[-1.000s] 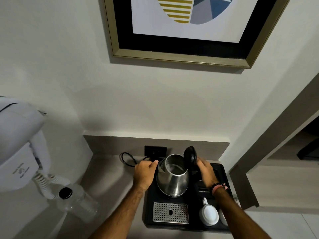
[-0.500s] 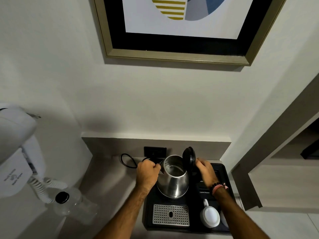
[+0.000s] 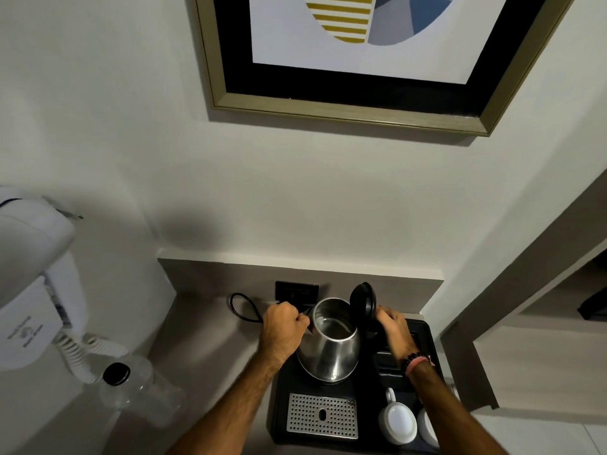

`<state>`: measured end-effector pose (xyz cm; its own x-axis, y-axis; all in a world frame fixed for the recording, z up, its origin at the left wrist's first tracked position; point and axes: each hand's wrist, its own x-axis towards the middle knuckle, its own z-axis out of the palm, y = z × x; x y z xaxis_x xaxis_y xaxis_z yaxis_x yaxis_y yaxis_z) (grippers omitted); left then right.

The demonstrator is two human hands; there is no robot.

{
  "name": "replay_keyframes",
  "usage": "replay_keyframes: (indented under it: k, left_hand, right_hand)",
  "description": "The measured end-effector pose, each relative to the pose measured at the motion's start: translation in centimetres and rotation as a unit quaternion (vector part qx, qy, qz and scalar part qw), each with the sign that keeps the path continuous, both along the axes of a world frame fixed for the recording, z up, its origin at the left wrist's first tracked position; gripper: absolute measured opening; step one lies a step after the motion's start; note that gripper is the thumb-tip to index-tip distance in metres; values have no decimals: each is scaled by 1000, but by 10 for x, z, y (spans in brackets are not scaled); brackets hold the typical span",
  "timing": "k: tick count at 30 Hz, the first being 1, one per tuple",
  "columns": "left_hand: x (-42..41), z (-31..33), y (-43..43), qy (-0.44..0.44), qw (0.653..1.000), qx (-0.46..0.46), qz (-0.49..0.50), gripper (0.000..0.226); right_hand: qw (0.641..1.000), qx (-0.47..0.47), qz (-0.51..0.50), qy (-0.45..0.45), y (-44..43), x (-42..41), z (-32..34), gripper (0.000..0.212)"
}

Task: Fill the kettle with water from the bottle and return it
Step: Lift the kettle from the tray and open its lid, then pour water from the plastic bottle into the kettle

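Observation:
A steel kettle (image 3: 330,351) stands on the black tray (image 3: 282,418) with its black lid (image 3: 362,303) flipped up. Some water shows inside. My left hand (image 3: 282,330) is a closed fist pressed against the kettle's spout side; whether it grips anything is unclear. My right hand (image 3: 392,326) wraps the kettle's handle side, behind the raised lid. A clear plastic bottle (image 3: 141,390) with a black cap stands on the counter at the lower left, apart from both hands.
Two white cups (image 3: 397,421) sit upside down at the tray's front right, beside a perforated metal drip grate (image 3: 322,415). A black cord (image 3: 243,308) runs to the wall socket (image 3: 296,290). A white wall hairdryer (image 3: 33,277) with coiled cable hangs left. Framed picture above.
My left hand has closed tighter against the kettle's spout side. The view shifted slightly; kettle, lid and right hand stay where they were.

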<state>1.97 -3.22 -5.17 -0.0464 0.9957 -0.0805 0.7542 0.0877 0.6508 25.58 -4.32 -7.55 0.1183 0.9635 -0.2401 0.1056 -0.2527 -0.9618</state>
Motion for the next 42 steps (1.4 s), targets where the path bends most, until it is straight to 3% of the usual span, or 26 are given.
replay_keyframes:
  k: [3,9,21,26,42]
  left_hand:
    - [-5,9,-1,13,1000,13,-1,38]
    - [-34,24,-6,29,998,22,41,39]
    - [-129,12,-31,43,981,21,190,34]
    - [-147,-8,-34,71,974,-6,214,25]
    - [-146,-26,-49,154,954,-116,229,29]
  right_hand:
    - [1000,15,6,1,3,-2,1,57]
    - [999,29,46,2,22,-28,15,34]
    - [985,7,174,14,58,-149,9,33]
    - [983,-22,178,30,63,-180,-13,29]
    - [977,-51,205,4,62,-199,-52,25]
